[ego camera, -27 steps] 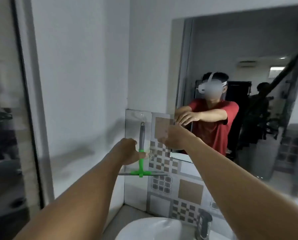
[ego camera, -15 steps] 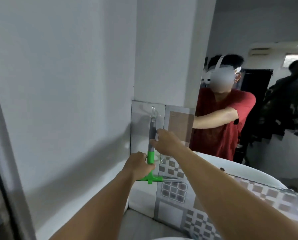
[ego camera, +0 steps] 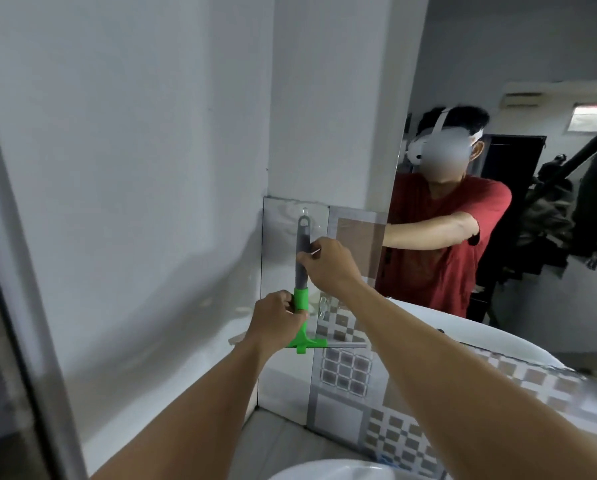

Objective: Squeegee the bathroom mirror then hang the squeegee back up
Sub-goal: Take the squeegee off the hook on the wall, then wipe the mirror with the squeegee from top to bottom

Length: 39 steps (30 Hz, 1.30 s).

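White bathroom wall (ego camera: pixel 134 150) on the left, meeting a corner panel of glossy grey tile (ego camera: pixel 283 368) w/ patterned brown-and-grey tiles (ego camera: pixel 345 368) just right of it. Mirror (ego camera: pixel 518 64) fills the upper right and reflects a person in a red shirt w/ a white headset. Sink rim (ego camera: pixel 331 471) shows at the bottom edge.

Squeegee (ego camera: pixel 302 271) stands upright against the grey tile, blade end down, grey handle up. Its hang-hole sits right at a small clear hook (ego camera: pixel 305 212) on the tile; can't tell if it's actually seated on it.

Left hand (ego camera: pixel 276 323): grip closed around the green lower part of the handle, just above the T-shaped head, whose blade runs out to the right of it. Right hand (ego camera: pixel 328 263): above the left grip, fingers pinching the grey shaft about midway, thumb and forefinger pressed onto it. Both forearms reach in from the bottom of view.
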Motion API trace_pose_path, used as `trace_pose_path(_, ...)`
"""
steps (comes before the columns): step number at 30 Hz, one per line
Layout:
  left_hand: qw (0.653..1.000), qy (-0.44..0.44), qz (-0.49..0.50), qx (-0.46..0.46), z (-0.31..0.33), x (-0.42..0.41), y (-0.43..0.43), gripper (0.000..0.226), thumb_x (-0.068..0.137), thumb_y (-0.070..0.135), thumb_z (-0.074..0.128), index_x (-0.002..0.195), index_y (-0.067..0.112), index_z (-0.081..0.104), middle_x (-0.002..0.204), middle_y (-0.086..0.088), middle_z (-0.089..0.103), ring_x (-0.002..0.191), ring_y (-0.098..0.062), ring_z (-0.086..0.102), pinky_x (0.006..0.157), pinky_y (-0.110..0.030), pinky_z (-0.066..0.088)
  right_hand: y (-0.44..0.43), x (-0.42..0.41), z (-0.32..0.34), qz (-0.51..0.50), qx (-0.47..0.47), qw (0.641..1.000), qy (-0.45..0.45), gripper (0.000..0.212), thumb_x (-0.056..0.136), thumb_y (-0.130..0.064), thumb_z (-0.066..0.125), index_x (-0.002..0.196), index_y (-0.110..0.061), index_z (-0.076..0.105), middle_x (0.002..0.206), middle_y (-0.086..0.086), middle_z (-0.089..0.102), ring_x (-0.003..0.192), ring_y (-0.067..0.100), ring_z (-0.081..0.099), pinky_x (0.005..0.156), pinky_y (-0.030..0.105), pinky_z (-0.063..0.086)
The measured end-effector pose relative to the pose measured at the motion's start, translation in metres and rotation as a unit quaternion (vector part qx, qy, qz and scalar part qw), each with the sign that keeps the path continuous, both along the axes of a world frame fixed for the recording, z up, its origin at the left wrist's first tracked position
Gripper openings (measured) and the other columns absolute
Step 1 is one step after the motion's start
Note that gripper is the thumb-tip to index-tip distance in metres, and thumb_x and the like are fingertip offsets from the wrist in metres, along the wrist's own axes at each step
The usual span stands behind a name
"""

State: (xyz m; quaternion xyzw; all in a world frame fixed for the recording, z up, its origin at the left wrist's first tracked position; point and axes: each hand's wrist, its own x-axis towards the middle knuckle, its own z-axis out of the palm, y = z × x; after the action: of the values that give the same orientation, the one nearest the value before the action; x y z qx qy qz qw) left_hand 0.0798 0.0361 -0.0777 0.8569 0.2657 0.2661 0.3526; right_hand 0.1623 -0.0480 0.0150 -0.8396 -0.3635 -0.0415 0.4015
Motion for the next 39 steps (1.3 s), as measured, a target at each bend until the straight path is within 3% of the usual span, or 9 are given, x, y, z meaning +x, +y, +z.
trace_pose_path(7, 0.996, -0.086, -0.001, 0.039, 0.028, -0.028, -0.056, 0.020, 0.089, 0.033, 0.074, 0.096, 0.015, 0.067, 0.083, 0.007, 0.066, 0.072, -0.010, 0.059, 0.059, -0.014, 0.038, -0.066, -0.031, 0.039, -0.017, 0.050, 0.999, 0.007, 0.019, 0.093, -0.027, 0.063, 0.079, -0.014, 0.064, 0.071, -0.001, 0.066, 0.059, 0.012, 0.058, 0.045, 0.021, 0.037)
trace_pose_path(10, 0.992, -0.086, -0.031, 0.085, 0.044, -0.040, -0.085, 0.012, 0.092, 0.031, 0.070, 0.090, 0.021, 0.063, 0.082, 0.007, 0.067, 0.069, -0.009, 0.062, 0.059, -0.012, 0.042, -0.111, -0.044, 0.051, -0.022, 0.075, 0.997, 0.000, 0.015, 0.093, -0.029, 0.065, 0.090, -0.014, 0.065, 0.077, -0.002, 0.067, 0.067, 0.016, 0.062, 0.051, 0.022, 0.039)
trace_pose_path(13, 0.986, -0.074, -0.070, 0.133, 0.061, -0.051, -0.116, 0.011, 0.095, 0.027, 0.067, 0.089, 0.021, 0.061, 0.082, 0.003, 0.067, 0.074, -0.015, 0.064, 0.071, -0.027, 0.054, -0.161, -0.055, 0.059, -0.058, 0.098, 0.993, -0.028, 0.027, 0.090, -0.033, 0.070, 0.101, -0.009, 0.067, 0.088, 0.001, 0.067, 0.083, 0.021, 0.063, 0.065, 0.029, 0.041)
trace_pose_path(17, 0.978, -0.036, -0.125, 0.165, 0.090, -0.064, -0.161, 0.009, 0.098, 0.022, 0.061, 0.091, 0.016, 0.062, 0.082, -0.001, 0.066, 0.068, -0.013, 0.062, 0.059, -0.025, 0.047, -0.229, -0.070, 0.067, -0.150, 0.093, 0.972, -0.158, 0.055, 0.084, -0.036, 0.077, 0.120, -0.009, 0.046, 0.114, 0.011, 0.061, 0.103, 0.028, 0.056, 0.079, 0.042, 0.051)
trace_pose_path(22, 0.959, 0.007, -0.137, 0.247, 0.126, -0.068, -0.204, 0.011, 0.098, 0.020, 0.057, 0.100, 0.013, 0.064, 0.087, -0.006, 0.063, 0.070, -0.021, 0.063, 0.065, -0.039, 0.056, -0.294, -0.078, 0.078, -0.210, -0.082, 0.915, -0.336, 0.047, 0.090, -0.042, 0.056, 0.128, -0.015, 0.050, 0.135, 0.018, 0.046, 0.127, 0.041, 0.039, 0.107, 0.063, 0.034)
trace_pose_path(28, 0.904, -0.010, -0.159, 0.397, 0.178, -0.069, -0.232, 0.018, 0.095, 0.007, 0.061, 0.113, 0.010, 0.065, 0.104, -0.008, 0.060, 0.089, -0.024, 0.063, 0.077, -0.038, 0.055, -0.324, -0.080, 0.092, -0.138, -0.200, 0.888, -0.391, 0.029, 0.099, -0.037, 0.044, 0.124, -0.026, 0.056, 0.127, 0.005, 0.058, 0.124, 0.032, 0.048, 0.100, 0.061, 0.035)
trace_pose_path(31, 0.883, -0.044, -0.155, 0.442, 0.204, -0.055, -0.225, 0.022, 0.090, 0.001, 0.063, 0.110, 0.011, 0.066, 0.104, -0.005, 0.059, 0.093, -0.024, 0.062, 0.068, -0.031, 0.044, -0.324, -0.073, 0.106, -0.143, -0.184, 0.877, -0.420, 0.033, 0.103, -0.039, 0.046, 0.135, -0.033, 0.048, 0.125, 0.009, 0.056, 0.115, 0.035, 0.057, 0.093, 0.061, 0.044)
trace_pose_path(34, 0.865, -0.099, -0.134, 0.474, 0.224, -0.034, -0.212, 0.031, 0.090, 0.001, 0.065, 0.120, 0.012, 0.065, 0.110, -0.005, 0.062, 0.100, -0.023, 0.061, 0.076, -0.032, 0.049, -0.316, -0.059, 0.124, -0.143, -0.162, 0.875, -0.432, 0.032, 0.103, -0.032, 0.046, 0.135, -0.031, 0.043, 0.121, 0.010, 0.056, 0.105, 0.036, 0.063, 0.088, 0.055, 0.051)
trace_pose_path(39, 0.800, -0.330, -0.107, 0.489, 0.203, -0.006, -0.200, 0.024, 0.092, 0.008, 0.063, 0.116, 0.006, 0.066, 0.108, -0.013, 0.068, 0.097, -0.028, 0.065, 0.081, -0.037, 0.059, -0.291, -0.027, 0.158, -0.182, -0.135, 0.860, -0.456, 0.033, 0.100, -0.019, 0.047, 0.132, -0.028, 0.042, 0.117, 0.003, 0.058, 0.096, 0.031, 0.064, 0.082, 0.052, 0.050)
